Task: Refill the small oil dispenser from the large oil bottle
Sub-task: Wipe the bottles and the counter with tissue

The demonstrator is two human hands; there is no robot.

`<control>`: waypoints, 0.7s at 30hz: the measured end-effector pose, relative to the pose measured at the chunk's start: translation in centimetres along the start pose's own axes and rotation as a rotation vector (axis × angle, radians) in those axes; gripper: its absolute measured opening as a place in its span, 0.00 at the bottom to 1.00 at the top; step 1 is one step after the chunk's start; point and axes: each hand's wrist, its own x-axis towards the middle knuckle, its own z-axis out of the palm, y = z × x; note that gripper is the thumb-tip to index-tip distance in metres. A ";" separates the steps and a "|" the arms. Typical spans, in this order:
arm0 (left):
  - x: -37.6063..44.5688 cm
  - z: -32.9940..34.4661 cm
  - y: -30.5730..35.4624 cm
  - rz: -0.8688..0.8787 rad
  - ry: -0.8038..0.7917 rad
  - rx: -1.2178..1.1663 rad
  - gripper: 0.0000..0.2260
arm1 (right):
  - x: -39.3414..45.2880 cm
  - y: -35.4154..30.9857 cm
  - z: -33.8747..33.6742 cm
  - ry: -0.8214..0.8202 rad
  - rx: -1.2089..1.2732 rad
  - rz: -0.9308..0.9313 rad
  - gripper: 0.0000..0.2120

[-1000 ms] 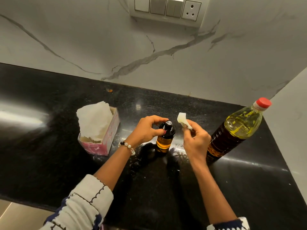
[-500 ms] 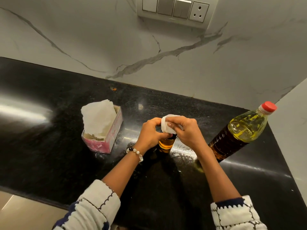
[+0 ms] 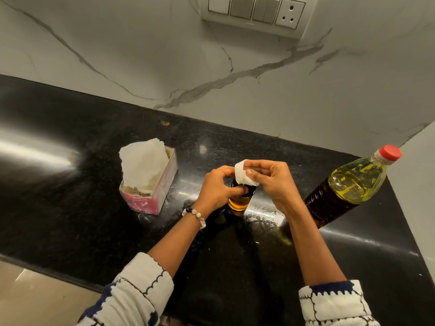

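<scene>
L hand (image 3: 217, 185) grips dispenser (image 3: 239, 202), R hand (image 3: 274, 182) presses tissue (image 3: 243, 176) on top.

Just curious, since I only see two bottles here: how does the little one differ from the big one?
The small dispenser is short with a dark top, gripped by the left hand; the large oil bottle is tall, red-capped, untouched. A tissue in the right hand covers the dispenser's top. Both hold yellowish oil.

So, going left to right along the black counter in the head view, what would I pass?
Tissue box → left hand → right hand holding a tissue piece → large oil bottle.
</scene>
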 end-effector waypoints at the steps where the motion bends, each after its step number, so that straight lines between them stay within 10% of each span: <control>1: 0.0 0.0 0.0 0.002 0.000 0.002 0.19 | 0.0 -0.3 -0.2 -0.028 -0.001 0.017 0.11; 14: 0.1 0.0 -0.1 -0.017 -0.001 -0.021 0.20 | -1.5 -1.1 0.2 0.078 -0.307 -0.008 0.15; 21: 0.1 0.1 0.1 -0.018 0.002 -0.032 0.17 | -0.3 -2.4 2.0 -0.016 -0.943 -0.190 0.15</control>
